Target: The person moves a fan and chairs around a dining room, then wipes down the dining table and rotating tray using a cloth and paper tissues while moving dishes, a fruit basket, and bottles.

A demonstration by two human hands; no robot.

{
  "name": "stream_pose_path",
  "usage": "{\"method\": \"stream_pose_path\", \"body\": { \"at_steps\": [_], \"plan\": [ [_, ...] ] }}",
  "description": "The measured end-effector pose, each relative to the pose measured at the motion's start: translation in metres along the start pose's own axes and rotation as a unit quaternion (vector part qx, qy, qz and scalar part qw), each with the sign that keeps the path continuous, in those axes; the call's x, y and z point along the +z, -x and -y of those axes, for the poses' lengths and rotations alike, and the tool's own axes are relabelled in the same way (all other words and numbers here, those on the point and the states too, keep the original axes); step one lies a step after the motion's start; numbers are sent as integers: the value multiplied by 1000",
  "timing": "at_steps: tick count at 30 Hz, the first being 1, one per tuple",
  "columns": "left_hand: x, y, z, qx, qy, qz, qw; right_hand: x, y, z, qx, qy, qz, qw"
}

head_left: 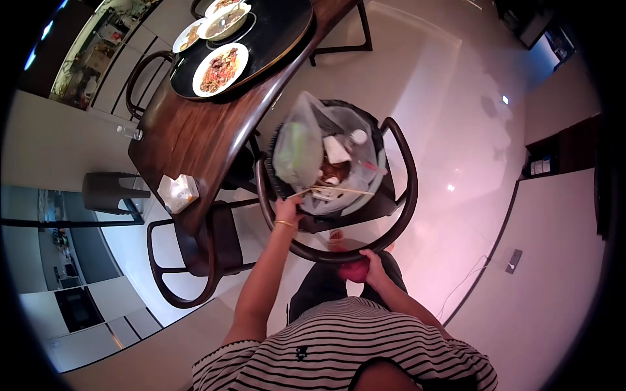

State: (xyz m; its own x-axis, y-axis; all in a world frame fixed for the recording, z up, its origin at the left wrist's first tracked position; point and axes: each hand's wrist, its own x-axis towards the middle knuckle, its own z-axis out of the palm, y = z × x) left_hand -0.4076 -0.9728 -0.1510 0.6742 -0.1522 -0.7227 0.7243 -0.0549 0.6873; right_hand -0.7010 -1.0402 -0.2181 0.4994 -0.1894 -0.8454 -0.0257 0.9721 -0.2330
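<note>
My left hand point(288, 210) is closed at the near left edge of a dark round bin point(345, 106) lined with a translucent bag; its fingers are on the rim and bag. The bin sits over the seat of a dark wooden chair point(405, 195). Inside lie crumpled white paper point(336, 150), brown scraps, a white round item and thin sticks point(345, 191), with greenish plastic at the left. My right hand point(373, 268) grips the chair's curved top rail at the near side. A red cloth-like item point(354, 270) shows beside it, below the rail.
A wooden table point(195, 124) at the left holds a black round tray point(274, 45) with dishes of food, a tissue pack point(178, 193) and a clear glass point(130, 132). Another chair point(208, 244) stands at its near end, and a stool point(107, 192) beyond.
</note>
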Motion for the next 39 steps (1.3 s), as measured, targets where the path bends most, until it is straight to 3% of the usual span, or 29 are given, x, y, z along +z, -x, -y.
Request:
{"method": "stream_pose_path", "body": {
  "at_steps": [2,5,7,13,19,21,23,24,25,26,27,30,31,35,39],
  "plan": [
    [-8,12,-16,22,48,-1,999,-21,-7,22,8,-7,7,1000],
    [-21,43,-45,80,47,4,996,-48,-15,84,-90,45,-33,994],
    [-35,64,-57,144,51,12,988,-54,-2,148,-46,99,-20,994],
    [-100,105,-54,147,68,-7,987,-102,28,269,-8,193,6,981],
    [-155,119,-12,19,145,-55,988,-207,64,280,-56,235,-37,970],
    [-178,94,15,-15,167,-44,985,-232,78,265,-93,232,-64,966],
    [-190,67,38,-63,139,-71,986,-211,97,268,-82,239,-105,962],
    [-228,-10,79,-56,136,-26,989,-208,109,256,-100,214,-154,959],
    [-212,-45,95,-41,105,-82,990,-207,120,252,-83,209,-168,960],
    [-153,-32,90,-93,192,-46,976,-201,123,253,-60,252,-198,945],
    [-174,-54,124,-135,179,-69,972,-162,124,261,-33,330,-286,899],
    [-211,-160,224,-200,73,-203,956,-182,110,252,-22,378,-342,860],
    [-217,-187,256,-199,57,-250,946,-181,110,250,-35,412,-339,845],
    [-220,-285,325,-207,110,-249,940,-169,106,257,-16,451,-386,804],
    [-237,-347,358,-209,184,-262,924,-173,102,265,19,438,-386,812]
  ]
}}
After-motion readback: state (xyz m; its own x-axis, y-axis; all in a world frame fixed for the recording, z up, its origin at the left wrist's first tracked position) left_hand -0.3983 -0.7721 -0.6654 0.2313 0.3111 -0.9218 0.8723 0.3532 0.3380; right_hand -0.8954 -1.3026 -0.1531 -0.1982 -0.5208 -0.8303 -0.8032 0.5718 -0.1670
